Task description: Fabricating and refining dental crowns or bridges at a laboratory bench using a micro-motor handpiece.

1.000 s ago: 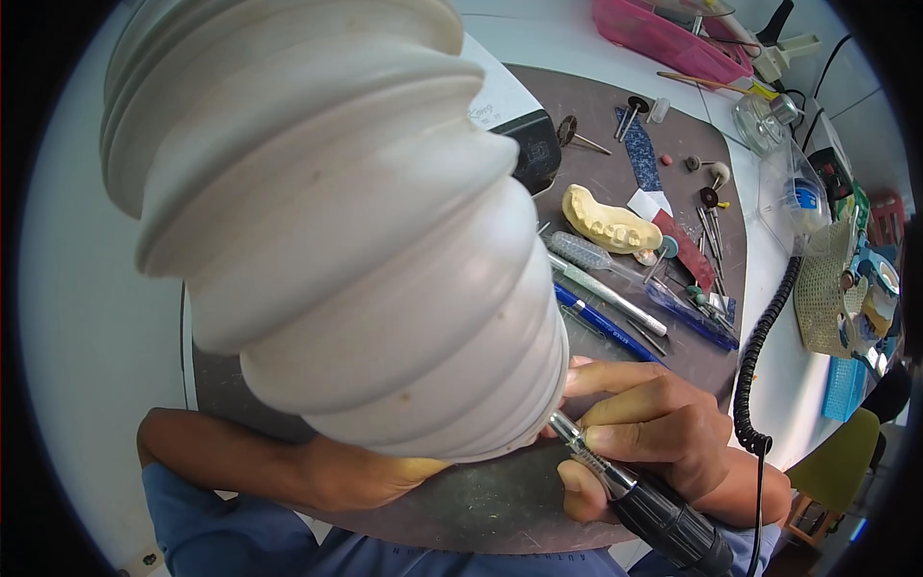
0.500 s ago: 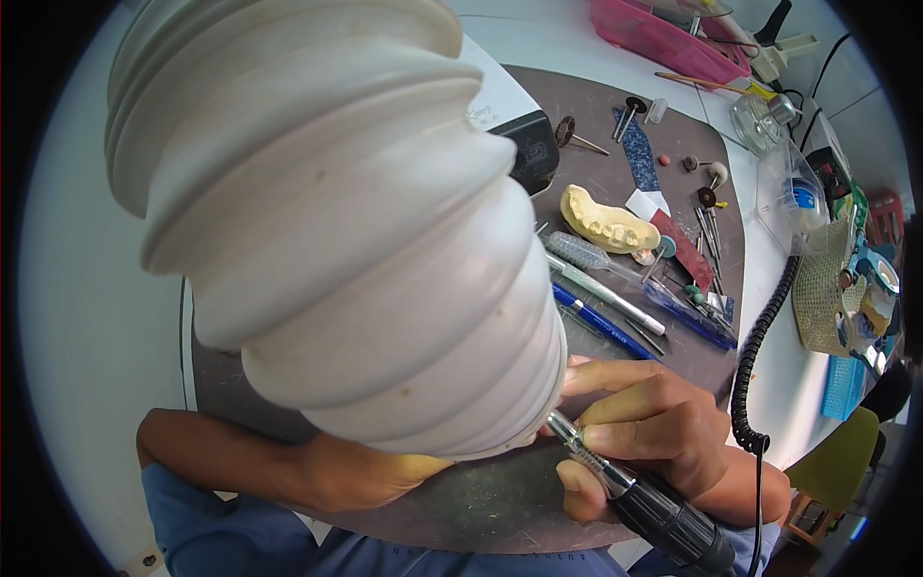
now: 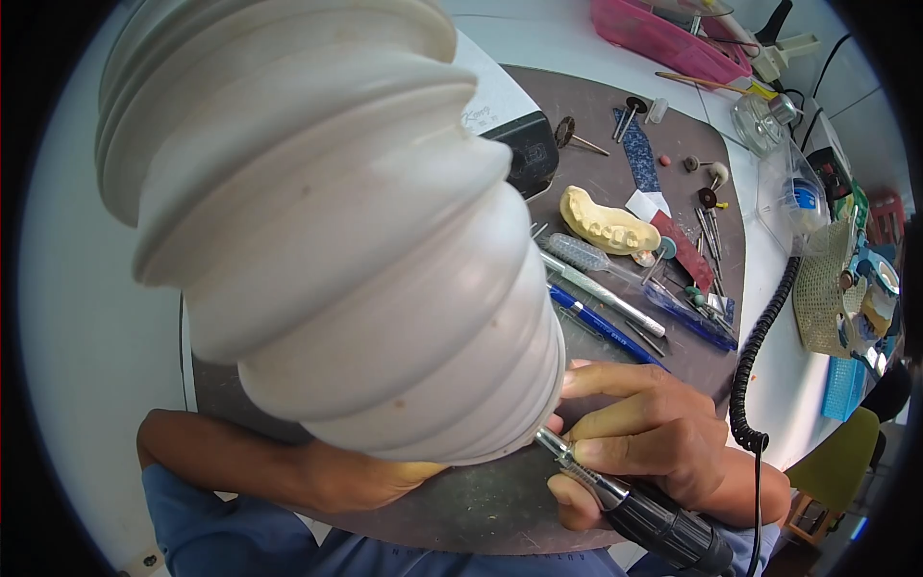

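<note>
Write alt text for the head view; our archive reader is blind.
A large white ribbed hose fills the view, hiding the left hand. The right hand grips a rotary handpiece under its mouth, on a dark mat with a yellow dental cast.

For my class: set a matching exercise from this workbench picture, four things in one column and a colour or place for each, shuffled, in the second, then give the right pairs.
Things
1. ribbed hose
2. plaster dental cast
3. rotary handpiece
4. coiled cable

Descriptions
A. pale yellow, lying on the dark mat
B. black, running along the mat's right edge
C. white, filling the middle of the view
D. gripped in the right hand

Pairs: 1-C, 2-A, 3-D, 4-B
</note>
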`<action>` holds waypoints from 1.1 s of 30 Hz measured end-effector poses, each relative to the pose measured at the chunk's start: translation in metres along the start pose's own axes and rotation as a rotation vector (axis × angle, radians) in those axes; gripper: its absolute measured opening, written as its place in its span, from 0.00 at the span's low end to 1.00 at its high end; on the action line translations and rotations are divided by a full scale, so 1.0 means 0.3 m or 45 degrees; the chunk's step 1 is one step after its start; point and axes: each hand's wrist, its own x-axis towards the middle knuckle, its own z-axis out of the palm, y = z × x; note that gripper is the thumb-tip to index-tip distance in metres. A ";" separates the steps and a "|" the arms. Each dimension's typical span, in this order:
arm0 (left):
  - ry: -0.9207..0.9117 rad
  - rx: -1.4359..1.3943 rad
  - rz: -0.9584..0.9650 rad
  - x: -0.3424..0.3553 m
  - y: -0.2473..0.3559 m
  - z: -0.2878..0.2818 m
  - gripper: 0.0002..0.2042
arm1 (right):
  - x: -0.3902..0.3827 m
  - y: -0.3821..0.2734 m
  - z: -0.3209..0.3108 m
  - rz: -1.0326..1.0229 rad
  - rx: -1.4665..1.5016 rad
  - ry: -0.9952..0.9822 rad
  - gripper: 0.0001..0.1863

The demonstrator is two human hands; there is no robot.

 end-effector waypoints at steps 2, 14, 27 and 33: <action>-0.014 -0.055 0.068 -0.003 -0.015 -0.008 0.07 | -0.005 0.007 0.006 0.005 0.038 0.030 0.17; -0.030 0.346 0.155 -0.023 0.006 0.003 0.09 | -0.005 -0.004 0.015 -0.015 0.102 0.078 0.17; -0.098 0.410 -0.034 0.010 -0.089 -0.069 0.08 | -0.009 0.034 0.010 0.062 0.032 0.108 0.16; -0.061 0.510 0.008 -0.034 -0.065 -0.047 0.08 | -0.005 0.009 0.014 0.036 0.059 0.097 0.15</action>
